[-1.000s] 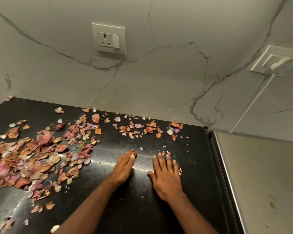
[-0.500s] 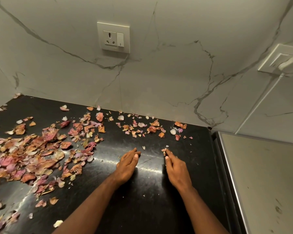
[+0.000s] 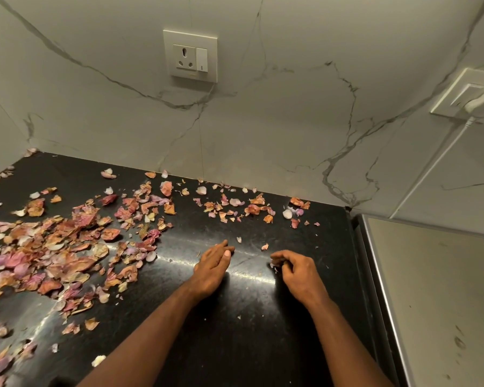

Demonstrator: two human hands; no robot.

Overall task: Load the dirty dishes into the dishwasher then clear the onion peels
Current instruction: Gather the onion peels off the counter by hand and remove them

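The peel-clearing step was in hand: the right hand (image 3: 294, 270) pinched onion scraps; the left hand (image 3: 213, 263) lay flat on the black countertop (image 3: 263, 331); the large onion peel pile (image 3: 56, 247) at left likely needed sweeping next.

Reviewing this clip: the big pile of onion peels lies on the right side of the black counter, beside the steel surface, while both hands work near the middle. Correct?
Not quite. The head view shows the big pile of onion peels on the left side of the black counter, far from the steel surface. The left hand and right hand do work near the middle.
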